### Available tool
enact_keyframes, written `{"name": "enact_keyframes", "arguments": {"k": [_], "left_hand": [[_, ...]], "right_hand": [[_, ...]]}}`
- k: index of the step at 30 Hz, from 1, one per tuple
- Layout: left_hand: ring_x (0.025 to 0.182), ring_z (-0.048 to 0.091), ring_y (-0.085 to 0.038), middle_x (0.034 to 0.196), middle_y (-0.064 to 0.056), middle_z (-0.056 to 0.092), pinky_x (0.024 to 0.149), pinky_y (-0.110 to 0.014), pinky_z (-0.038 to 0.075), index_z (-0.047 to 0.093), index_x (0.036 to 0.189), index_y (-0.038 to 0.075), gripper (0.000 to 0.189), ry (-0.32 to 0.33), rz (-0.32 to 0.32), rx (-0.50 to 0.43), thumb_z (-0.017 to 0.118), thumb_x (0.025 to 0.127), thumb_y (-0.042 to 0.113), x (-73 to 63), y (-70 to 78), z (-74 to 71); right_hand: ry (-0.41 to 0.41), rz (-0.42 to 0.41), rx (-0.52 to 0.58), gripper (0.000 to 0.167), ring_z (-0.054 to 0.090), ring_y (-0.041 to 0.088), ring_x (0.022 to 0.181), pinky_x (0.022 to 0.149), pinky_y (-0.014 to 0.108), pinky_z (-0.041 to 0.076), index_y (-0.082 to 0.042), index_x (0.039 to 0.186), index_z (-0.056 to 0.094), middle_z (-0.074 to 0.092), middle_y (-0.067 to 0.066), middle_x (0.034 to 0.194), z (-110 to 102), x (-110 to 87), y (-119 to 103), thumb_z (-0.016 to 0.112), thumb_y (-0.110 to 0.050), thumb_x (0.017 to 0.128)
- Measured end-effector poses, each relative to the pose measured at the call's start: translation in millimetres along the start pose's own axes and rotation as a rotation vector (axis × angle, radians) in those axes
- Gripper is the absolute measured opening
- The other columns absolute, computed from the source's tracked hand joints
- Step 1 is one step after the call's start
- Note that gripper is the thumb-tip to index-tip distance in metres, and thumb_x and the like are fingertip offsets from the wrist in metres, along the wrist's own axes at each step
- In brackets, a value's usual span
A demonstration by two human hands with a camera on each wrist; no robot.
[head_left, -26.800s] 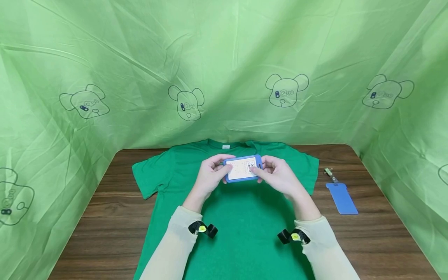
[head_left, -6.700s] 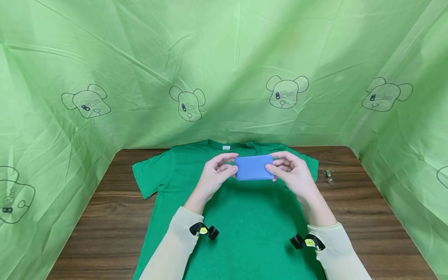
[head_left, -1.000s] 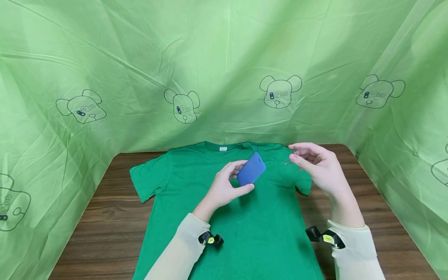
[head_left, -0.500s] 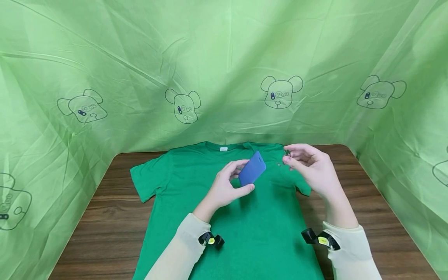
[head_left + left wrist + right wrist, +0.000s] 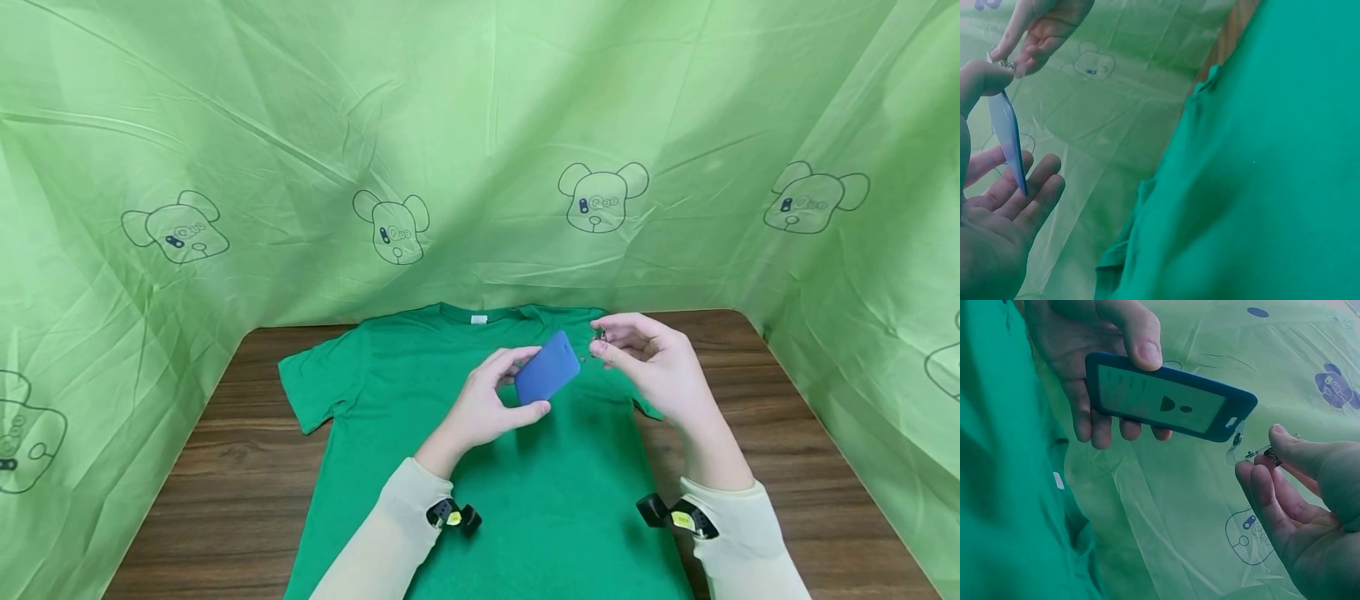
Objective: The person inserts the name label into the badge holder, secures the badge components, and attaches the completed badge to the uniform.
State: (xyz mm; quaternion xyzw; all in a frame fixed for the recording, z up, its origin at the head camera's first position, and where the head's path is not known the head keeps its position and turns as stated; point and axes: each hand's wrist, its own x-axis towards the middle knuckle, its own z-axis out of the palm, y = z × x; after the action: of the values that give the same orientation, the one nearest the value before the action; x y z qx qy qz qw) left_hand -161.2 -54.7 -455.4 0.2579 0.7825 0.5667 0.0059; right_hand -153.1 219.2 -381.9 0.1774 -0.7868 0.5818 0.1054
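In the head view my left hand [image 5: 487, 408] holds a blue ID badge holder [image 5: 547, 368] by its edges, tilted above the T-shirt, thumb on one long edge and fingers on the other. Its printed card face [image 5: 1147, 394] shows in the right wrist view. My right hand [image 5: 660, 367] pinches a small metal badge clip [image 5: 598, 335] between thumb and fingertips. From the clip a clear strap [image 5: 1231, 454] with a metal snap reaches the holder's slotted end. Whether the strap passes through the slot [image 5: 1230, 422] I cannot tell.
A green T-shirt [image 5: 480, 483] lies spread on the dark wooden table [image 5: 240, 450], beneath both hands. Light green curtains [image 5: 465, 125] printed with bear heads stand around the back and sides.
Over the last second my right hand has moved left with the clip, up to the badge holder. Earlier, the clip and a blue cover lay on the table at the right; both hands held the holder.
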Motion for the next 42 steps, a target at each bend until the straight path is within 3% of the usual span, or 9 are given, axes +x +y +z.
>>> {"name": "enact_keyframes", "arguments": {"k": [8,14,23,30,37,42], "left_hand": [[0.125,0.064,-0.020,0.137,-0.001,0.065,0.107,-0.046,0.057,0.060,0.157,0.027,0.072,-0.023,0.017,-0.011,0.089,0.091,0.030,0.2,0.5,1.5],[0.127,0.063,-0.016,0.140,0.003,0.065,0.106,-0.041,0.057,0.060,0.157,0.027,0.071,-0.042,0.025,0.008,0.089,0.092,0.030,0.1,-0.9,2.1],[0.125,0.063,-0.015,0.142,0.004,0.065,0.105,-0.038,0.057,0.061,0.156,0.027,0.071,-0.051,0.015,0.027,0.090,0.091,0.031,0.4,-2.5,3.2],[0.124,0.064,-0.017,0.143,0.003,0.064,0.104,-0.038,0.058,0.061,0.156,0.026,0.071,-0.049,0.016,0.034,0.090,0.091,0.033,0.1,-1.3,3.6],[0.123,0.063,-0.018,0.141,0.002,0.065,0.103,-0.050,0.058,0.060,0.155,0.027,0.072,-0.032,0.002,0.033,0.090,0.090,0.034,-0.3,-1.2,4.1],[0.116,0.063,-0.018,0.141,0.002,0.066,0.101,-0.057,0.057,0.064,0.151,0.024,0.071,-0.012,-0.012,0.019,0.093,0.088,0.033,-0.5,-1.6,4.0]], "right_hand": [[0.000,-0.023,-0.014,0.026,0.076,0.014,0.086,0.077,0.026,0.065,-0.003,0.127,0.077,0.078,0.006,0.107,6,0.1,-1,0.079,-0.002,0.101],[0.014,-0.029,-0.005,0.026,0.076,0.020,0.087,0.077,0.025,0.065,-0.002,0.126,0.077,0.078,0.006,0.106,8,-0.2,-3,0.079,-0.002,0.100],[0.007,-0.010,0.010,0.027,0.076,0.016,0.089,0.080,0.029,0.066,-0.003,0.128,0.076,0.077,0.005,0.106,12,0.2,-3,0.078,-0.005,0.102],[0.020,-0.001,0.001,0.028,0.079,0.020,0.083,0.073,0.031,0.064,-0.005,0.134,0.072,0.076,0.013,0.103,14,-0.6,-4,0.073,-0.007,0.106],[0.022,0.019,0.072,0.031,0.080,0.020,0.086,0.074,0.032,0.066,-0.001,0.138,0.067,0.076,0.019,0.107,19,-0.2,-6,0.069,-0.007,0.109],[0.002,0.073,0.092,0.040,0.079,0.018,0.091,0.082,0.028,0.065,-0.006,0.146,0.062,0.075,0.017,0.110,20,-1.0,-7,0.072,-0.008,0.107]]}}
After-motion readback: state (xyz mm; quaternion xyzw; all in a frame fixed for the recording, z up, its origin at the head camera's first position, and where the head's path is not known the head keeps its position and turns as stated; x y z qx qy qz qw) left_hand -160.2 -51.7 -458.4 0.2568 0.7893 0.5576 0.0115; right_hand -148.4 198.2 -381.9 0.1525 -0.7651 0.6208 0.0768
